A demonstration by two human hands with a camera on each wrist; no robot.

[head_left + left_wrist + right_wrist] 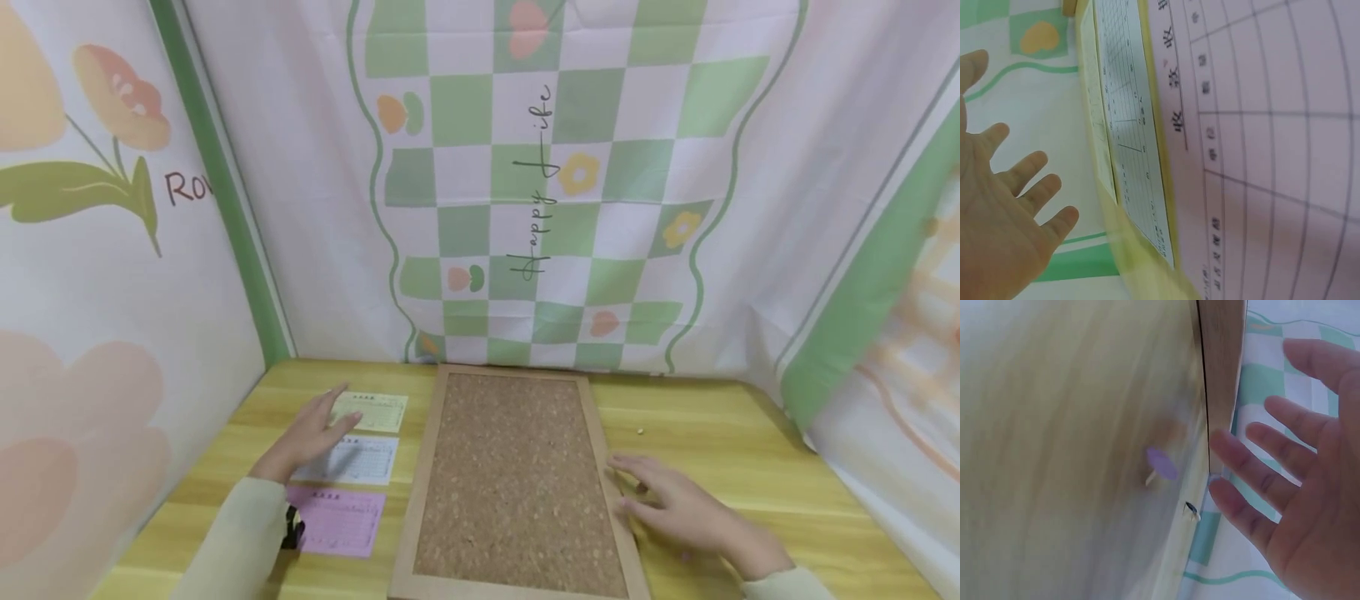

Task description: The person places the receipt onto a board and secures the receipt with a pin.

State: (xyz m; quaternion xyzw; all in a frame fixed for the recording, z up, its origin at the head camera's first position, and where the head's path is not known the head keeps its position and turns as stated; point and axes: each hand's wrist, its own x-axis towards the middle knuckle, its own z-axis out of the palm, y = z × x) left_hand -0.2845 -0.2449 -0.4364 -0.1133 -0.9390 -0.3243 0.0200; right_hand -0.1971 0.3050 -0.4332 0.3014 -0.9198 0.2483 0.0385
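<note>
My left hand [311,433] hovers with spread fingers over the left ends of a yellow printed slip [386,412] and a white slip [378,462]; it holds nothing. Closer to me lies a pink slip [341,529], its lines and Chinese print large in the left wrist view. A wood-framed cork board [525,475] lies flat in the middle, with bare cork. Beside its right frame is my right hand [678,504], fingers extended and palm empty in the right wrist view. A purple thumbtack [1161,464] and another small tack [1192,510] are on the table by that hand.
The wood-grain table [720,417] ends at a hanging cloth [525,208] with green checks and "Happy Life" lettering. Printed cloth also stands at both sides. A tiny pale piece [641,431] lies right of the board.
</note>
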